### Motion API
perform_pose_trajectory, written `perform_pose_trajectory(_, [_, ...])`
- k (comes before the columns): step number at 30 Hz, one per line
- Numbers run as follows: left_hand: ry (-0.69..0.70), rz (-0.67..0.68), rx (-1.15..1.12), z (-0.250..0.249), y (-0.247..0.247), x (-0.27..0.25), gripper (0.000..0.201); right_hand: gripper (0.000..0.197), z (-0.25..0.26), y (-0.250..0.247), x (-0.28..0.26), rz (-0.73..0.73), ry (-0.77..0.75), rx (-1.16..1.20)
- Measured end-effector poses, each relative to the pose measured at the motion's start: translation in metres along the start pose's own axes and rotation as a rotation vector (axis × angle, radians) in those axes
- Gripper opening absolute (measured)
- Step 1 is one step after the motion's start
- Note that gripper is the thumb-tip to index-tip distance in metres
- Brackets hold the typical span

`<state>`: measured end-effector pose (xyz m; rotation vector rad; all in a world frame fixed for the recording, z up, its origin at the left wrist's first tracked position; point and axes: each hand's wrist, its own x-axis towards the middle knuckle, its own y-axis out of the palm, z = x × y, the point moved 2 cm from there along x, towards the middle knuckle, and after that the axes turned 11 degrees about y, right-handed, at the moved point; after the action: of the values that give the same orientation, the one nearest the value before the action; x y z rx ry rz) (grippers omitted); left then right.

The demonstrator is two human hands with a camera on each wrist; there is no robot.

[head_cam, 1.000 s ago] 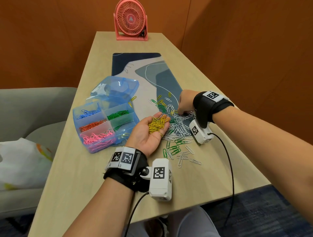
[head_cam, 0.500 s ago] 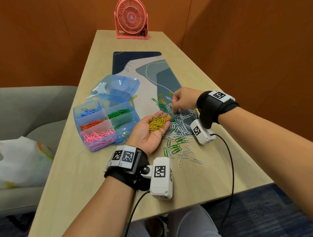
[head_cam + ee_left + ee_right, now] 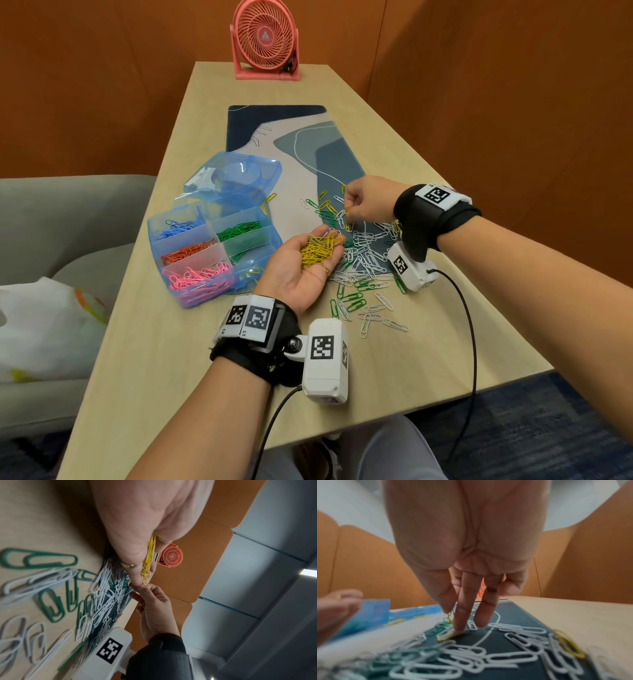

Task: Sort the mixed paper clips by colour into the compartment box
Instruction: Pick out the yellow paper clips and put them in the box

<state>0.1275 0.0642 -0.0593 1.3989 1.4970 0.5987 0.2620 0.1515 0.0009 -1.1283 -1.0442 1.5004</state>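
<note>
Our left hand (image 3: 301, 270), palm up and cupped, carries a heap of yellow clips (image 3: 320, 248); our right hand (image 3: 368, 202) pinches 1 yellow clip (image 3: 449, 615) between thumb and forefinger above the mixed clips (image 3: 363, 260), a loose scatter of white, green and yellow bent-wire loops on the mat (image 3: 294, 144) and the table (image 3: 394, 370). The translucent blue plastic compartment box (image 3: 209, 253) to our left shows 4 filled cells: blue, green, orange, pink

Office booth; orange padded wall panels (image 3: 513, 102), wooden desk (image 3: 394, 359), grey sofa (image 3: 68, 212)
</note>
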Motion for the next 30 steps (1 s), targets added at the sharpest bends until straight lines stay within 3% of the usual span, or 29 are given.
perform_pose_trajectory(9, [0.007,-0.004,0.006,0.000,0.000,0.000,0.035,0.005,-0.013,-0.004,-0.001,-0.035,0.056,-0.172])
perform_pose_trajectory(13, [0.012,-0.007,0.031,0.000,0.001,-0.002,0.036,0.009,-0.009,-0.004,0.000,-0.064,0.041,-0.142])
perform_pose_trajectory(18, [0.013,-0.021,0.057,-0.001,0.000,-0.002,0.035,0.021,0.005,0.006,0.001,0.009,-0.074,-0.209])
perform_pose_trajectory(23, [0.018,-0.024,0.078,-0.001,0.001,-0.003,0.036,0.010,0.003,0.006,0.004,0.056,-0.057,-0.308])
perform_pose_trajectory(27, [0.022,-0.023,0.069,-0.002,0.000,-0.003,0.035,0.022,0.003,0.010,-0.003,0.087,-0.026,-0.342])
perform_pose_trajectory(30, [0.017,-0.027,0.074,-0.001,0.000,-0.003,0.035,0.014,0.004,0.008,-0.006,0.061,-0.015,-0.273])
